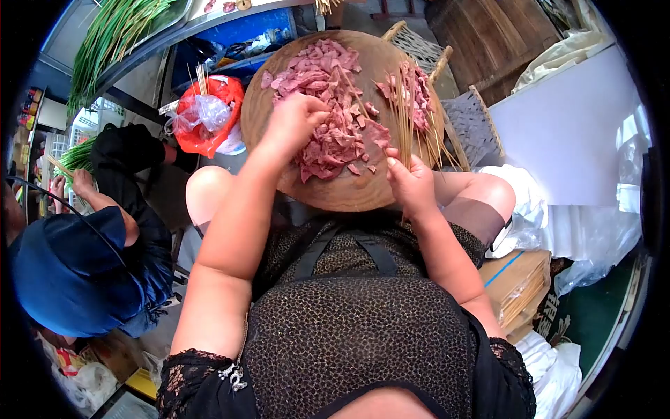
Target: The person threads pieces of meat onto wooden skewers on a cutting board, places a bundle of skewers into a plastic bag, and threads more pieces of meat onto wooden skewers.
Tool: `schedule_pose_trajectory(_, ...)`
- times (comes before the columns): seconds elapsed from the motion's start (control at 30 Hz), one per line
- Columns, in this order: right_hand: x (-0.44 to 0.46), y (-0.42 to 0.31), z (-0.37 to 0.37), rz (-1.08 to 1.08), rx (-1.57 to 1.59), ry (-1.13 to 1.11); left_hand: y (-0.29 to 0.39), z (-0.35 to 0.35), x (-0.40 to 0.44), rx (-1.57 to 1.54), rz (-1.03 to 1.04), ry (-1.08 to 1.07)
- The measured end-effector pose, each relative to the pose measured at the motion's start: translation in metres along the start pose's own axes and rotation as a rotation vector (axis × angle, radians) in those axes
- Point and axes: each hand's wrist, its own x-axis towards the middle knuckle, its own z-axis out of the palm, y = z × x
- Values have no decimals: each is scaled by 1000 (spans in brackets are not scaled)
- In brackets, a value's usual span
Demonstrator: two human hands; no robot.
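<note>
A round wooden board (349, 194) lies across my knees with a heap of sliced raw meat (324, 63) on it. My left hand (299, 122) is over the left part of the heap, its fingers pinched together; what they hold, if anything, is too small to tell. Near the board's right edge my right hand (412, 180) is closed on thin wooden skewers (405, 133). A piece of meat (377, 133) is beside the fingertips of that hand. Skewers with meat on them (417, 87) lie at the board's right side, their bare ends pointing toward me.
Left of the board stands a red bag-lined container (209, 115) with skewers and clear plastic. A co-worker in dark blue (70, 265) sits at the far left, hands on green stalks. Woven stools (471, 126) and a white surface (565, 119) are at the right.
</note>
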Motion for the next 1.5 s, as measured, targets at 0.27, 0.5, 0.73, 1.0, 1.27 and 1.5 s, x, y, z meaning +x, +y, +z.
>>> schedule_pose_trajectory(0.27,-8,5,-4,40,55,-18,-22,5,6,308,-183,-71)
schedule_pose_trajectory(0.5,-13,9,5,71,-35,-112,-13,-13,11,-1095,-561,60)
schedule_pose_trajectory(0.73,-8,9,7,55,-140,-95,-5,-8,13,-1402,-383,43)
schedule_pose_trajectory(1.0,-8,2,0,62,-124,-94,-1,-8,17,-1403,-389,1)
schedule_pose_trajectory(1.27,-9,1,-1,-87,-212,-65,6,-13,17,-1348,-432,-76)
schedule_pose_trajectory(1.5,-7,-4,-13,-148,-259,-60,17,-18,14,-1354,-478,-160)
